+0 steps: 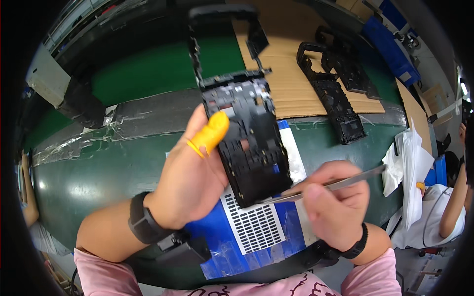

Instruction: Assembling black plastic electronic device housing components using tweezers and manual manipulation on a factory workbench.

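Note:
My left hand (pixel 190 167) grips a black plastic device frame (pixel 249 143) by its left side, with a yellow finger cot (pixel 211 132) on the thumb, which presses on the frame's face. The frame tilts upright, its open loop end pointing away from me. In my right hand (pixel 338 204) is a pair of metal tweezers (pixel 340 183), pinched between thumb and fingers. Their tips meet the frame's near lower edge; whether they hold anything is too small to tell. Under the frame lies a white sheet of small black rectangular stickers (pixel 256 228) on a blue backing (pixel 217 249).
Cardboard (pixel 286 98) at the back right carries more black frames (pixel 338 106). White paper or plastic sheets (pixel 412 167) hang at the right table edge, near a blue bin (pixel 392 49). A grey box-like device (pixel 52 79) stands far left. Other people sit at both sides.

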Demonstrator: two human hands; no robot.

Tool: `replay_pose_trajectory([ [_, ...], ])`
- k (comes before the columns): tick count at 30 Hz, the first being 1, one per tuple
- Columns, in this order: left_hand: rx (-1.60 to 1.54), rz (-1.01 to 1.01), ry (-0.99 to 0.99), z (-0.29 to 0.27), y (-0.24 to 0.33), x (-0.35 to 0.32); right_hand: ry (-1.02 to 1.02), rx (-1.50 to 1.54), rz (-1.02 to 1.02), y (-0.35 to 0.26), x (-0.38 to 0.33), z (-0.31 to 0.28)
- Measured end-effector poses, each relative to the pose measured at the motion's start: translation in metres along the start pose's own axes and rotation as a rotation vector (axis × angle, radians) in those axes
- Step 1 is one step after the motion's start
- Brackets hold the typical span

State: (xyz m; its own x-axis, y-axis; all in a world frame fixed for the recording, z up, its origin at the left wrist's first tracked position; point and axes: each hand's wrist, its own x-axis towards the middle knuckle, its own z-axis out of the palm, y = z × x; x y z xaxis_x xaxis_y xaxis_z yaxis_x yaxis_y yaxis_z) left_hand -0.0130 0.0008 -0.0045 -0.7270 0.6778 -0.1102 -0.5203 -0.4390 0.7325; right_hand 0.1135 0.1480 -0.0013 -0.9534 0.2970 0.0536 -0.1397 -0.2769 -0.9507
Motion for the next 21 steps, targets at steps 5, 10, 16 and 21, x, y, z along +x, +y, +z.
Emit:
replay_pose_trajectory([
  [5, -0.028, -0.189, 0.025, 0.019, -0.011, -0.019, 0.016, 0.019, -0.093, -0.006, 0.004, -0.008],
  [10, -0.075, -0.225, -0.029, 0.019, -0.017, -0.025, -0.032, 0.075, -0.105, -0.002, 0.008, -0.008],
  [16, -0.113, -0.223, -0.026, 0.019, -0.018, -0.028, -0.002, 0.065, -0.036, -0.001, 0.006, -0.008],
  [21, -0.116, -0.219, -0.034, 0.019, -0.018, -0.028, -0.013, 0.058, -0.041, -0.001, 0.006, -0.007],
])
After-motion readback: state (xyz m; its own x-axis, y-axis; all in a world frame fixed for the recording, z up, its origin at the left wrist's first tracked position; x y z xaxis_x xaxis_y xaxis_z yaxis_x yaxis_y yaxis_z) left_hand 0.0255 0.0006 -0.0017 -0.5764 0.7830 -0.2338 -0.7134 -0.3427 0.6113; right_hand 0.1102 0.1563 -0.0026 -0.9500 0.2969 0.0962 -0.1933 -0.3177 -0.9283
